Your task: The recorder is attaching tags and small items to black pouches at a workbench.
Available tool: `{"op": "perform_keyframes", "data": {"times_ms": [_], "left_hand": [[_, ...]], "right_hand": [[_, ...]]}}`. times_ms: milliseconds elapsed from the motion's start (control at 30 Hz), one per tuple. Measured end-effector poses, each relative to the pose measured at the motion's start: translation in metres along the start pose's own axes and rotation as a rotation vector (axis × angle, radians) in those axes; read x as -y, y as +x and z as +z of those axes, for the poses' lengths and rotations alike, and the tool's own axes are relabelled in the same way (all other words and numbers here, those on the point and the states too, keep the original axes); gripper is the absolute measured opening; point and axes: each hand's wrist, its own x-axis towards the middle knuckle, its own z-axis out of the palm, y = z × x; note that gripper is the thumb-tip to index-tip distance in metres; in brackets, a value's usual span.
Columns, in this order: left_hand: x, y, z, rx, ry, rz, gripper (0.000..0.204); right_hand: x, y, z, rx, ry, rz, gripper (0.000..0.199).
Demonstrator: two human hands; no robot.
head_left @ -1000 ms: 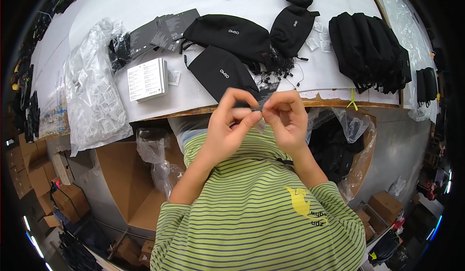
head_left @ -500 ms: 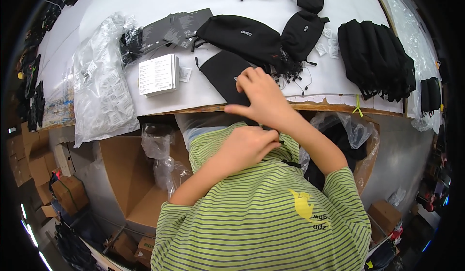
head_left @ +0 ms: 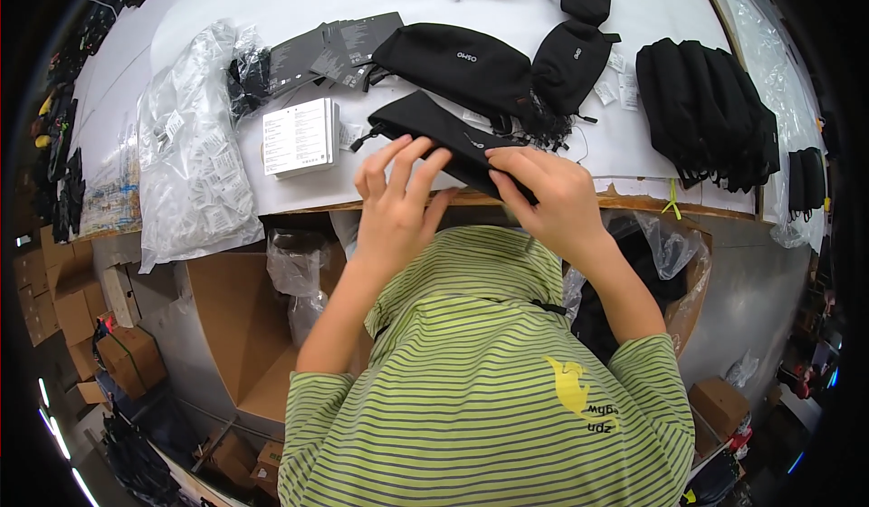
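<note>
A flat black zip pouch (head_left: 430,127) is tilted up at the table's near edge, its zip pull hanging off the left end. My left hand (head_left: 394,190) has its fingertips curled onto the pouch's near side, with the thumb below. The pouch's right part is pinched between the fingers and thumb of my right hand (head_left: 557,190). Just beyond lies a larger padded black pouch (head_left: 457,59). Next to it are a smaller black pouch (head_left: 570,63) and a tangle of black cords with small tags (head_left: 546,125).
Left of the hands stand a stack of white printed cards (head_left: 297,138) and fanned dark cards (head_left: 348,50). A clear plastic bag of white labels (head_left: 201,163) hangs over the table edge. Several black pouches (head_left: 701,109) are piled at right. Open cardboard boxes (head_left: 231,326) sit below the table.
My left hand has risen from my waist to the pouch. My right hand has shifted right and taken hold of its right part. The pouch, flat before, is now lifted and tilted.
</note>
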Motion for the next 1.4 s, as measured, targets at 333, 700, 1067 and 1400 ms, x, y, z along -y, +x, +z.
{"op": "perform_keyframes", "data": {"times_ms": [333,700,1067,1400], "left_hand": [[0.016,0.005,-0.019,-0.004,0.047,0.275,0.022],[0.005,0.007,-0.039,-0.032,-0.045,0.103,0.024],[0.022,0.0,-0.047,-0.067,-0.076,-0.06,0.017],[0.03,-0.015,-0.058,0.152,-0.149,-0.291,0.018]], "right_hand": [[0.016,0.008,-0.016,0.105,0.138,-0.037,0.008],[0.002,-0.005,-0.028,0.128,0.573,0.346,0.077],[-0.026,-0.035,-0.029,0.136,0.3,0.674,0.02],[-0.048,-0.027,-0.07,-0.197,0.498,0.547,0.011]]}}
